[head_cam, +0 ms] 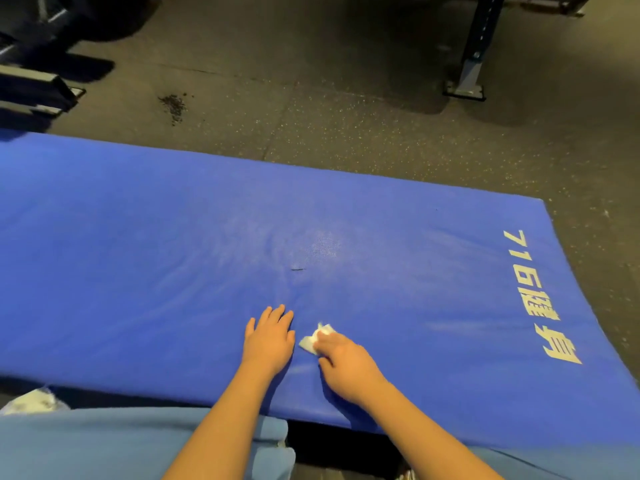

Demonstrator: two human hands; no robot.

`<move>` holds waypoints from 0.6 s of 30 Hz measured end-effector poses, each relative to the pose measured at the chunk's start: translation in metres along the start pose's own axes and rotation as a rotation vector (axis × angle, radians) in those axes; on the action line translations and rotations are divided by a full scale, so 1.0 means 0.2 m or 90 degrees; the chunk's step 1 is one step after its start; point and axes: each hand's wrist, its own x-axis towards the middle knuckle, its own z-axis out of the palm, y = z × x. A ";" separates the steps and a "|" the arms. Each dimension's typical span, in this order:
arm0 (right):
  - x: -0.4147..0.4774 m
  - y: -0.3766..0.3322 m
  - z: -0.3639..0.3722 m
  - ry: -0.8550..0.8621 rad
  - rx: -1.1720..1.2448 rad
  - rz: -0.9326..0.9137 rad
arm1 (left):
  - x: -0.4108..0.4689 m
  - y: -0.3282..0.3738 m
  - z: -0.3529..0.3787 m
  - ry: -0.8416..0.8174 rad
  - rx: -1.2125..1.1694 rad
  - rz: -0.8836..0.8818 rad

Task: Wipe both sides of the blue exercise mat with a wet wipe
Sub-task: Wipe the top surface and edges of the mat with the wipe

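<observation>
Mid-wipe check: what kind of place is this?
Probably a gym: speckled rubber floor, a steel rack post with a foot plate at the back, and the padded blue exercise mat with printed lettering.

- The mat (173, 254) is laid on the floor (346, 116).
- The left hand (268, 337) is rested flat on the mat's near part.
- Just right of it, the wipe (317, 336) is held against the mat by the right hand (346, 365).
- A rack foot (465, 88) is set behind the mat, at the right.
</observation>
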 end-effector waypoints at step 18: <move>-0.34 -0.22 0.00 0.044 -0.066 0.085 | -0.25 -0.04 -0.05 -0.036 0.019 0.065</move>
